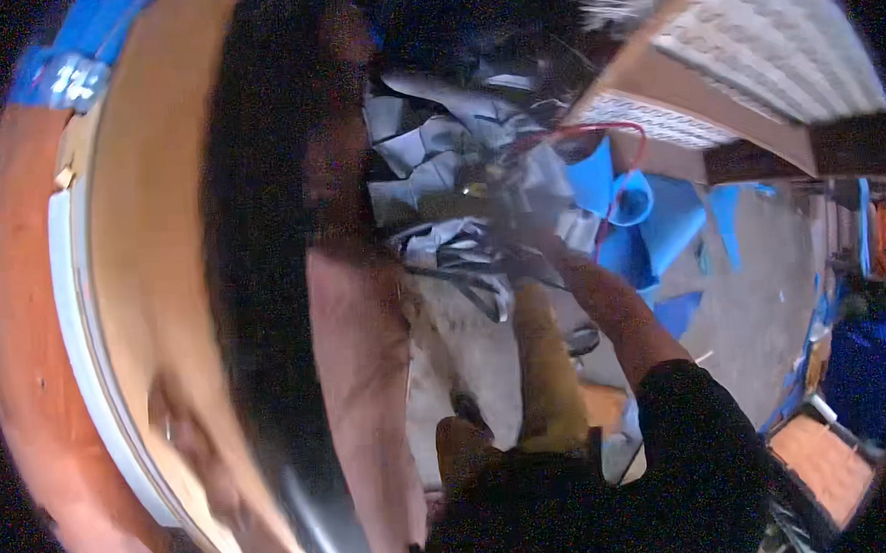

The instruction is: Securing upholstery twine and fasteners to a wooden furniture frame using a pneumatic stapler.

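Heap of crumpled grey-white scraps (pixel 424 169), with a blurry bare right hand (pixel 536 234) at its edge.
Maybe the hand reaches down because the scraps lie low; I can't tell its grip. No left hand shows. Curled blue sheets (pixel 673 229) lie farther right.

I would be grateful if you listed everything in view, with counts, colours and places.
Pale pieces: several, grey-white, heaped at upper centre
Blue sheets: several, blue, right of centre
Red cord: one, red, looping above the blue sheets
Patterned panels: two faces, whitish, upper right
Tan surface: one, tan, left
Black band: one, black, beside it
Pinkish surface: one, pinkish, left of centre, kind unclear
White strip: one, white, far left
Orange surface: one, orange, left rim
Floor: one, grey, right
Trouser leg: one clear, mustard, lower centre
Sleeve: one, black, lower right
Right hand: one, blurred, at the pale pieces
Left hand: not discernible
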Tool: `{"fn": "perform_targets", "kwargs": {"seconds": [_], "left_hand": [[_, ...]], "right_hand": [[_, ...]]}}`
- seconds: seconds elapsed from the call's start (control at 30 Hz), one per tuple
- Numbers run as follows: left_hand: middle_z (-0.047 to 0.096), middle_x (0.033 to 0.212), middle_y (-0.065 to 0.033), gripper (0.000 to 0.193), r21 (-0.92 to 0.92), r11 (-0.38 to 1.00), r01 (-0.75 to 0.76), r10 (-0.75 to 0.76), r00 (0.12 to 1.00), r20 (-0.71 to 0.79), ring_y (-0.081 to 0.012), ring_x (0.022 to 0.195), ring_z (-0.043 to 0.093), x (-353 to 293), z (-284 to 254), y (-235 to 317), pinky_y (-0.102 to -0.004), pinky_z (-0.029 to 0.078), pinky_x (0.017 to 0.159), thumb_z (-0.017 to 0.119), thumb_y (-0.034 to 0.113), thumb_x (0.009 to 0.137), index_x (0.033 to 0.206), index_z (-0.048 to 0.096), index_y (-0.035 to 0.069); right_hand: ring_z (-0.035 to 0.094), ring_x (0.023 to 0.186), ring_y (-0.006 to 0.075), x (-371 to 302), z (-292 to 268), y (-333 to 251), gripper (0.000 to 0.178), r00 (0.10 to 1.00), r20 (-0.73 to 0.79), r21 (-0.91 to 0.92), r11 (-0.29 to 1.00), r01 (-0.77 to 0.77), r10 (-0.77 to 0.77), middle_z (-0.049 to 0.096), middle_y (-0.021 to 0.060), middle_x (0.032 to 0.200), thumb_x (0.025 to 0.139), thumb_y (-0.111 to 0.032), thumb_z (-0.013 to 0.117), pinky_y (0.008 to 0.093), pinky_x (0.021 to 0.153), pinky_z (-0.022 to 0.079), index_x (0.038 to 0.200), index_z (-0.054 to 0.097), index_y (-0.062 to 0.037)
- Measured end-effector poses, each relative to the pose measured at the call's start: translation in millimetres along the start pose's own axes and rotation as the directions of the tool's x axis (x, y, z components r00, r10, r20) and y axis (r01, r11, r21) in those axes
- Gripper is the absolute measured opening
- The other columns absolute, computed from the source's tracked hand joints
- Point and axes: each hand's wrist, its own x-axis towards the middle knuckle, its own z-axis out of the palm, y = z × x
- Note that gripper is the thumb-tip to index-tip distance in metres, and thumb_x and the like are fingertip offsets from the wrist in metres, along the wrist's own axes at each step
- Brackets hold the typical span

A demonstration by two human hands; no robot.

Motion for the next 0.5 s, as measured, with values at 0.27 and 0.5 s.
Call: {"fn": "perform_targets", "kwargs": {"seconds": [0.27, 0.5], "left_hand": [[0.053, 0.124, -0.0096, 0.043, 0.224, 0.970, 0.093, -0.116, 0.989, 0.090, -0.0210, 0.115, 0.051, 90.9, 133.4, -67.0, -0.0368, 0.045, 0.090, 0.050, 0.029, 0.099, 0.136, 0.048, 0.007], [0.056, 0.116, -0.0070, 0.039, 0.398, 0.875, 0.275, -0.289, 0.957, -0.026, -0.0173, 0.110, 0.052, 48.4, 55.5, -47.7, -0.0354, 0.048, 0.081, 0.046, 0.030, 0.101, 0.134, 0.050, 0.008]], "right_hand": [[0.059, 0.071, 0.0307, 255.0, 130.1, 46.5, 0.019, 0.816, -0.535, -0.135, 0.976, 0.170, -0.216, 0.063, 0.0091, 0.081, 0.086, -0.026, 0.056, 0.0454, 0.064, 0.049, 0.082, 0.061, -0.0081], [0.060, 0.070, 0.0330, 184.7, 112.1, 93.0, 0.023, 0.986, -0.008, -0.042, 0.985, 0.165, -0.165, 0.064, 0.0122, 0.083, 0.084, -0.029, 0.059, 0.0452, 0.062, 0.051, 0.091, 0.060, -0.0062]]}}
